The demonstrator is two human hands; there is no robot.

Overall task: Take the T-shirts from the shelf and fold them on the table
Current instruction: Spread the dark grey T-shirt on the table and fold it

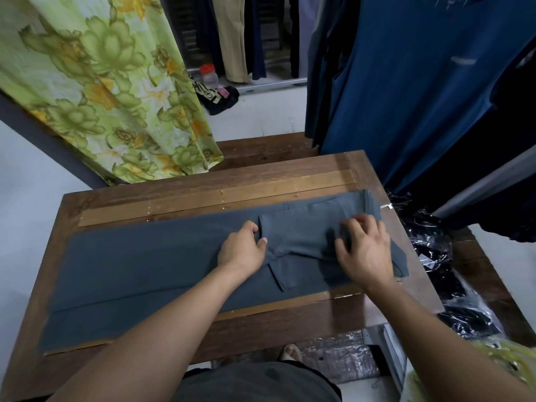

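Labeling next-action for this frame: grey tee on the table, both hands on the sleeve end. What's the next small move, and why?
Probably flatten the folded-in sleeve. The grey T-shirt lies lengthwise on the wooden table; the left hand pinches the sleeve's edge, the right hand grips bunched cloth near the collar end. The sleeve sits creased, not flush, so pulling it taut looks due before folding on.

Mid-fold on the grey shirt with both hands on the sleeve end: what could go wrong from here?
1. The grey T-shirt has its far corner at the wooden table edge, so it may slip off.
2. The left hand pinches only a fold edge while the right hand works the cloth; the fold may skew.
3. Plastic-wrapped garments lie close and could snag.
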